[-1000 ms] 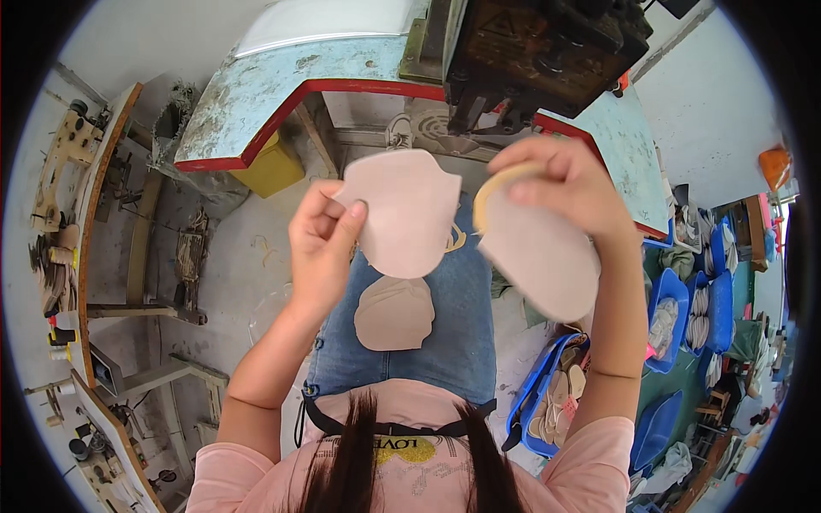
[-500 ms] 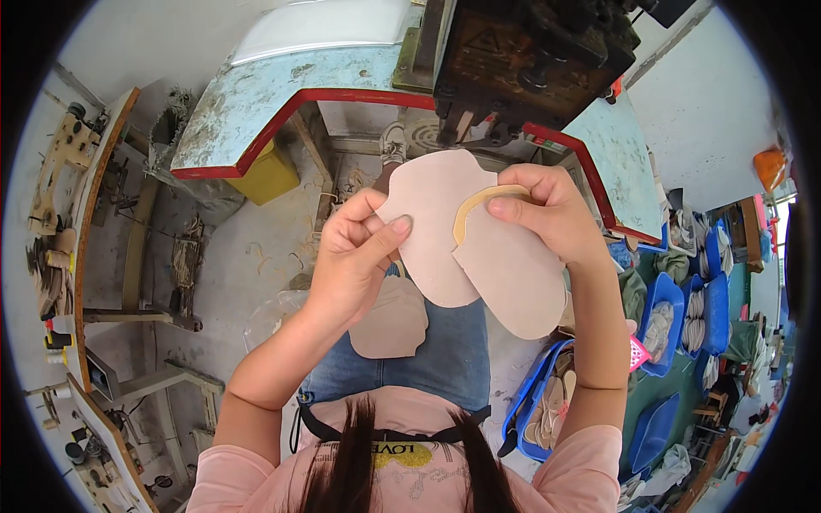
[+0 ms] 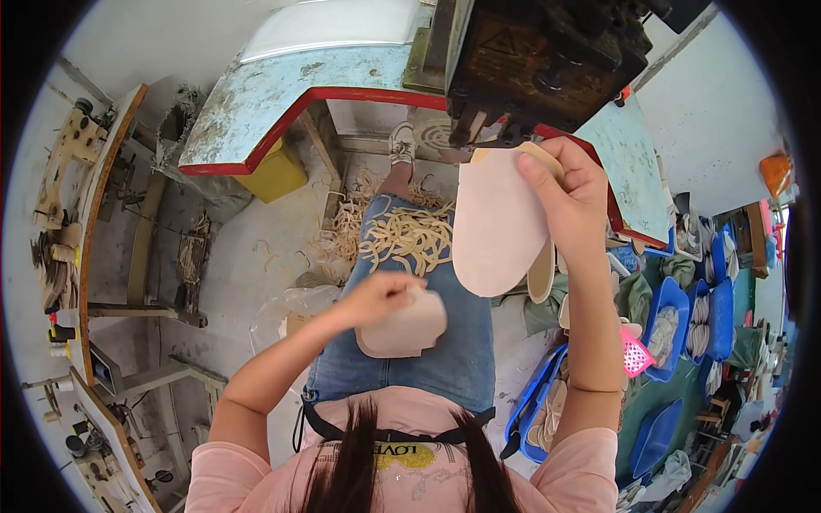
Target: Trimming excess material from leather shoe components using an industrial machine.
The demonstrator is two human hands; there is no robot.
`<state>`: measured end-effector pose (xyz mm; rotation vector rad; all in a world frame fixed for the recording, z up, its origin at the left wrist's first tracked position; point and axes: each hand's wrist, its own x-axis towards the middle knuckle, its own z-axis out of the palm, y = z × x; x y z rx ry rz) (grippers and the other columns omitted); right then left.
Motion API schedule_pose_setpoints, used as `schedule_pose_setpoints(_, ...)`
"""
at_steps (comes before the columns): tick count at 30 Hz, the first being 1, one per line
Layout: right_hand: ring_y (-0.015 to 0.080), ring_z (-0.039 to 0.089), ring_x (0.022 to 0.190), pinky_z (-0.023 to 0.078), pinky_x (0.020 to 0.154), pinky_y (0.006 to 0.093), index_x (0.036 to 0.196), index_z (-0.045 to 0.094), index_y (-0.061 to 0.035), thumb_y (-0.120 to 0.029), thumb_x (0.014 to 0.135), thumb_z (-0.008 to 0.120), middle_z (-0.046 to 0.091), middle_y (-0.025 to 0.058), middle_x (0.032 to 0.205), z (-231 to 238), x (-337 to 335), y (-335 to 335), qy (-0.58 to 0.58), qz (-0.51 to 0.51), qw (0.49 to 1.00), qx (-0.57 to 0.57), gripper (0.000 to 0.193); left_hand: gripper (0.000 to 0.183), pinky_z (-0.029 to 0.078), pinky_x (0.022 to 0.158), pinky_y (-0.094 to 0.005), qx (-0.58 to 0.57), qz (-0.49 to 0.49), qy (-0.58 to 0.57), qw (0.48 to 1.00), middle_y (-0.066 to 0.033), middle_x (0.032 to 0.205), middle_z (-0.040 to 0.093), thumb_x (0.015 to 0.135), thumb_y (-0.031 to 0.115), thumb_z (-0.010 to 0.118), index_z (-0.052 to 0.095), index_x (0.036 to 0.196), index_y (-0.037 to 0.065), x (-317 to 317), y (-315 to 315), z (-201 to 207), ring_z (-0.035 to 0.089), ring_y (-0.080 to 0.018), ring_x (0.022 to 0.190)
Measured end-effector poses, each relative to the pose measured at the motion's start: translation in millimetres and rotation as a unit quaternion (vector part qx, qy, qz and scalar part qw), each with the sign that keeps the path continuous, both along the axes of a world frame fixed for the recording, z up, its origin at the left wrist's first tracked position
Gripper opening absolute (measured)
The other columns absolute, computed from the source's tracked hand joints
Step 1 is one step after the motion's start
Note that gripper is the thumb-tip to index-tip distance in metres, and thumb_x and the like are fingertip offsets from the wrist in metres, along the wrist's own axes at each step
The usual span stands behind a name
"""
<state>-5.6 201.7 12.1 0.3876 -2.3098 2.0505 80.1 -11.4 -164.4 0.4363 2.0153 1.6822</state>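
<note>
A rounded, pale pink flat piece (image 3: 499,227) hangs in the air to the right of the seated person's lap, just below a dark machine head. The right hand (image 3: 569,192) grasps it by the top, thumb across the front; behind it shows the edge of a second, beige piece (image 3: 541,272), held in the same grip.

The left hand (image 3: 385,297) is low over the lap, fingers curled at the upper edge of a small stack of similar pieces (image 3: 389,342). It is blurred, and I cannot tell whether it is gripping one.

The stack rests on blue jeans (image 3: 466,342). Nearer the knees lies a loose heap of thin, pale strips (image 3: 410,239), and more strips litter the floor (image 3: 231,291) beside the leg.

Ahead of the person stands a worn, light blue counter (image 3: 274,98) with a red edge, the machine head (image 3: 547,77) above it and a yellow bin (image 3: 278,175) underneath. To the person's right, near the elbow, I see a bright pink basket (image 3: 634,352).
</note>
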Motion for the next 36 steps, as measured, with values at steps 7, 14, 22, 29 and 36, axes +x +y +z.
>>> schedule_pose_setpoints(7,0.0024,0.048,0.058,0.038,0.051,0.0169,0.078,0.054,-0.0005,-0.012,0.076,0.06,0.055,-0.0006,0.067,-8.0,3.6,-1.4,0.047,-0.032,0.998,-0.008,0.013,0.038,0.042,0.074,-0.0343,-0.252,-0.001,0.196,0.948,-0.0151,0.092,0.056,0.068,0.013,0.06,0.053,0.105,0.007,27.9,6.7,-3.7,0.052,-0.0299,0.087)
schedule_pose_setpoints(14,0.0019,0.047,0.058,0.037,0.05,0.0161,0.077,0.054,-0.001,-0.01,0.077,0.059,0.055,-0.0018,0.066,-38.1,21.8,16.4,-0.039,0.004,0.999,0.008,0.01,0.051,0.038,0.078,-0.0305,-0.145,0.232,0.115,0.955,-0.012,0.106,0.048,0.083,0.035,0.048,0.038,0.122,0.003,38.3,-24.2,-66.8,0.046,-0.0206,0.09)
schedule_pose_setpoints(22,0.0021,0.046,0.057,0.038,0.05,0.0184,0.075,0.055,-0.0032,-0.014,0.073,0.061,0.053,-0.0032,0.064,-79.2,47.7,9.0,-0.072,0.053,0.981,0.173,0.012,0.063,0.039,0.07,-0.0247,0.013,0.232,-0.206,0.951,-0.0093,0.1,0.046,0.085,0.053,0.027,0.034,0.125,0.004,20.3,-33.1,-40.5,0.044,-0.0121,0.075)
schedule_pose_setpoints(29,0.0053,0.048,0.057,0.04,0.051,0.0198,0.075,0.055,-0.0002,-0.013,0.072,0.06,0.054,0.0021,0.062,-28.9,41.3,-72.1,0.081,0.123,0.975,0.165,0.014,0.06,0.03,0.093,-0.0294,0.021,0.149,-0.179,0.972,-0.0135,0.124,0.039,0.082,0.043,0.042,0.034,0.124,0.002,32.8,-22.7,-41.9,0.036,-0.0223,0.115)
schedule_pose_setpoints(36,0.0315,0.054,0.051,0.043,0.048,0.039,0.069,0.053,-0.0017,-0.016,0.066,0.057,0.053,0.0151,0.056,32.4,43.1,-174.8,0.356,0.05,0.933,-0.019,0.015,0.062,0.032,0.091,-0.0319,-0.063,0.049,-0.065,0.995,-0.0137,0.112,0.048,0.065,0.027,0.07,0.043,0.114,0.0,47.6,-25.0,-25.2,0.042,-0.022,0.107)
